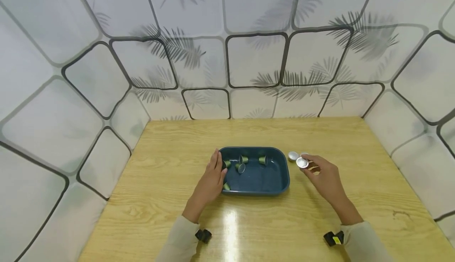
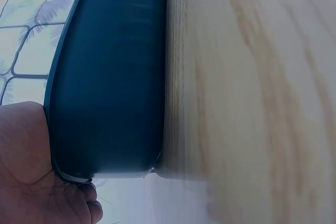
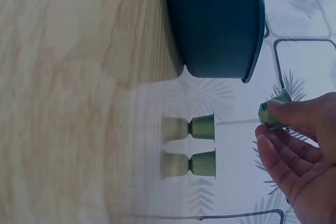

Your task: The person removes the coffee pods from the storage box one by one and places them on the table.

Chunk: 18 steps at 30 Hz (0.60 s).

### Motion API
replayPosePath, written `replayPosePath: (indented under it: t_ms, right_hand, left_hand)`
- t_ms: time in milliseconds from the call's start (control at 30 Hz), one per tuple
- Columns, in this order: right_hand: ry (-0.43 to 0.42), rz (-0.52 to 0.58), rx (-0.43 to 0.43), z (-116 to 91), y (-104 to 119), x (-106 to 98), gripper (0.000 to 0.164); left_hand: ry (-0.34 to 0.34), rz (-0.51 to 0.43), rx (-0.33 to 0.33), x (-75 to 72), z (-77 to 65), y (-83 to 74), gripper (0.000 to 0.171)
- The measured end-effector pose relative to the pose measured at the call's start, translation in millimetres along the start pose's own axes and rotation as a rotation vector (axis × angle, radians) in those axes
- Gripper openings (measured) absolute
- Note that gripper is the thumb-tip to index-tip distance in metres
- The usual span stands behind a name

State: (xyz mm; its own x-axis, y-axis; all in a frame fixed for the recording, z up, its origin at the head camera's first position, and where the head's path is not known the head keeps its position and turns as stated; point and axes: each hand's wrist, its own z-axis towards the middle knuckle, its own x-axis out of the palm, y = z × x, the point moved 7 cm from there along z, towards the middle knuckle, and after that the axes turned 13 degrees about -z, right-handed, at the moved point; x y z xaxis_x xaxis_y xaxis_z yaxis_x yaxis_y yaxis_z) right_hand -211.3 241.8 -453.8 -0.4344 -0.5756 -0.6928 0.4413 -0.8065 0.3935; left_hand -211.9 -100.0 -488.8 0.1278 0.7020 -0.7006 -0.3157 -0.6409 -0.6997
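Note:
My right hand [image 1: 325,177] pinches a green coffee capsule [image 3: 272,111] between thumb and fingers, raised off the table just right of a dark blue tub [image 1: 256,193]. Its silver lid faces up in the head view. Beneath that hand, two more green capsules [image 3: 202,163] stand on the table on their narrow ends, apart from the tub. Several green capsules [image 1: 263,160] lie tipped over inside the tub, mostly in its left half. Along the tub's left rim rests my left hand [image 1: 211,179], fingers straight. Part of one capsule there is hidden by this hand.
The tub stands on a light wooden table [image 1: 170,155]. Patterned panels [image 1: 256,60] rise behind the table and on both sides. A black wrist camera [image 1: 203,236] sits at the left sleeve, and another camera [image 1: 333,238] at the right.

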Motion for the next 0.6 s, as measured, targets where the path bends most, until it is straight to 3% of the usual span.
replayPosePath:
  t_ms: [600]
  right_hand:
    - [0.047,-0.042,0.095,0.1,-23.3,-3.4,0.044]
  left_hand:
    - [0.008,0.001,-0.016,0.9,1.0,0.3,0.062]
